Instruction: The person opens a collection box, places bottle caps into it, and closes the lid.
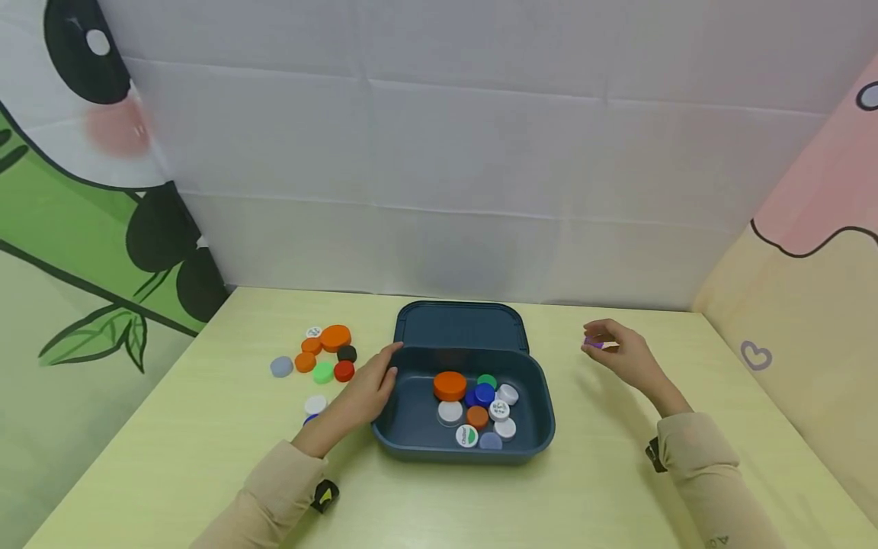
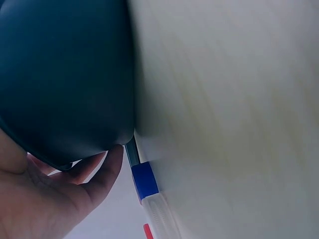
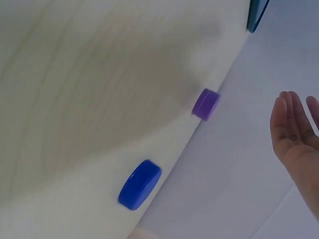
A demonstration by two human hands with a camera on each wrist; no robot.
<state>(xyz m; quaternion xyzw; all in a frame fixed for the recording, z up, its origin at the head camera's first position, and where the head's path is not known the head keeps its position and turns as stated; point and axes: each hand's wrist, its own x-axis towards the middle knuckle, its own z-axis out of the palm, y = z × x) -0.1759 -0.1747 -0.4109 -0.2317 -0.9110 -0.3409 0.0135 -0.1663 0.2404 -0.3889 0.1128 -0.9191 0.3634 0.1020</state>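
Note:
My left hand (image 1: 360, 393) grips the left side of a dark teal box (image 1: 463, 456), whose lid (image 1: 459, 326) lies folded back behind it. In the left wrist view the fingers bend against the box wall (image 2: 65, 79). Inside the box lie several bottle caps: a large orange cap (image 1: 450, 386), blue, white and green ones. My right hand (image 1: 620, 354) hovers at the right, fingers loosely bent, overlapping a purple cap (image 1: 594, 343) in the head view. The right wrist view shows that purple cap (image 3: 206, 104) on the table, apart from the hand (image 3: 299, 139), near a blue cap (image 3: 140, 184).
Left of the box, several more caps lie on the table: a large orange cap (image 1: 335, 337), a black cap (image 1: 347, 353), a red cap (image 1: 344, 370), a light green cap (image 1: 323, 372). A white cap (image 1: 315, 405) lies near the left wrist. A sheet-covered wall (image 1: 439, 152) stands behind.

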